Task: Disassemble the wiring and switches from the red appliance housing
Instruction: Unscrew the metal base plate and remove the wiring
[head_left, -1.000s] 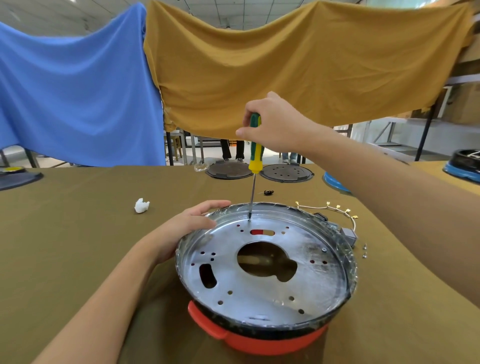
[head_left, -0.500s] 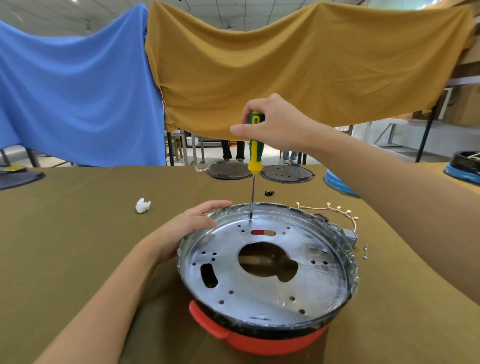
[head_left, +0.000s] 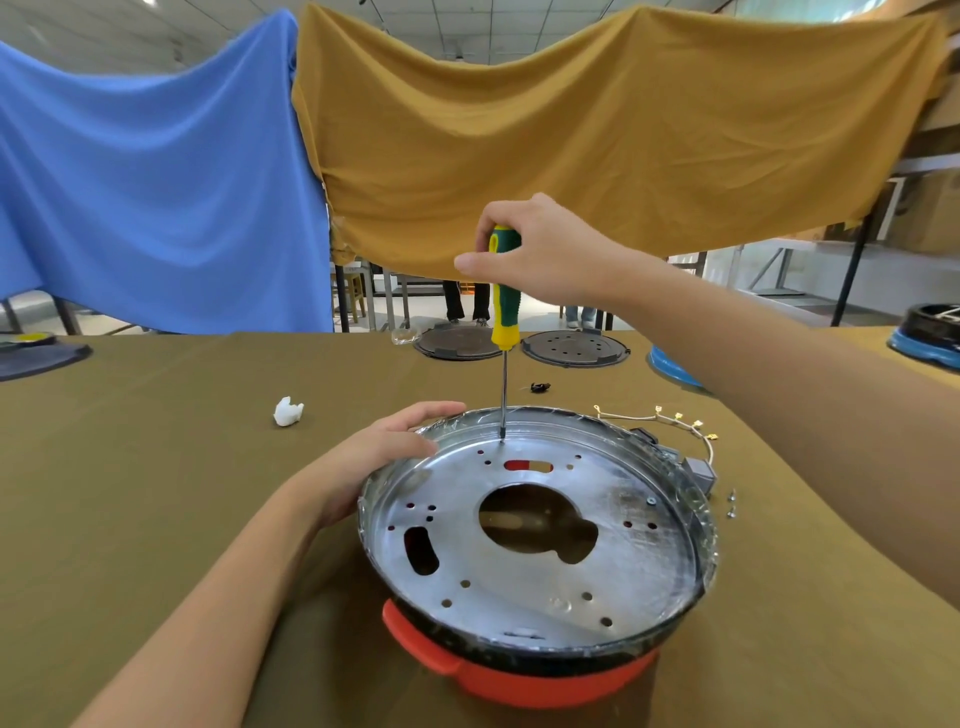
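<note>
The red appliance housing (head_left: 519, 680) sits on the table in front of me, topped by a shiny round metal plate (head_left: 545, 582) with several holes and a large central cutout. My right hand (head_left: 540, 249) grips the top of a green-and-yellow screwdriver (head_left: 505, 306), held upright with its tip on the plate's far edge. My left hand (head_left: 374, 457) rests on the housing's left rim with fingers laid along it. A loose wire with yellow terminals (head_left: 670, 418) and a grey switch block (head_left: 698, 470) lie beyond the right rim.
Small screws (head_left: 731, 504) lie right of the housing. A white crumpled bit (head_left: 287, 411) and a small black part (head_left: 540, 387) sit on the olive tablecloth. Two dark round plates (head_left: 571, 349) and blue housings (head_left: 670, 369) stand at the back. Blue and mustard cloths hang behind.
My right hand has turned slightly on the screwdriver handle, thumb sliding further left. The screwdriver tip stays at the same spot; my left hand has not moved.
</note>
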